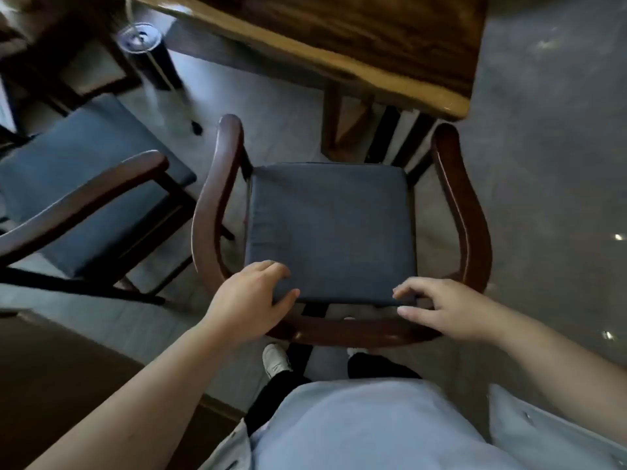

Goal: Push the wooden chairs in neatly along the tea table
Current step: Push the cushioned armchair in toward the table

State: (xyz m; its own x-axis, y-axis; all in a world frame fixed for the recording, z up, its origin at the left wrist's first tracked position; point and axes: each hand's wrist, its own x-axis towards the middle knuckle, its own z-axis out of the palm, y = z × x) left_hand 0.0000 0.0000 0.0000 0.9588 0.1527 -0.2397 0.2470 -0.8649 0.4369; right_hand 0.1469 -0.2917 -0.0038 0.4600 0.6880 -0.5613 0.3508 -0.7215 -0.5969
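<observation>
At the rear edge of the wooden chair (pixel 356 330), my left hand (pixel 249 296) pinches the cushion (pixel 330 228) corner; my right hand (pixel 448 308) hovers (fingers loose, holding nothing).

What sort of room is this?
Likely a tea room or dining area: a thick wooden slab table, dark wooden armchairs, each with a blue cushion, on a grey floor.

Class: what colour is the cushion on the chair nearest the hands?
The cushion is dark blue-grey, best seen in the head view.
</observation>
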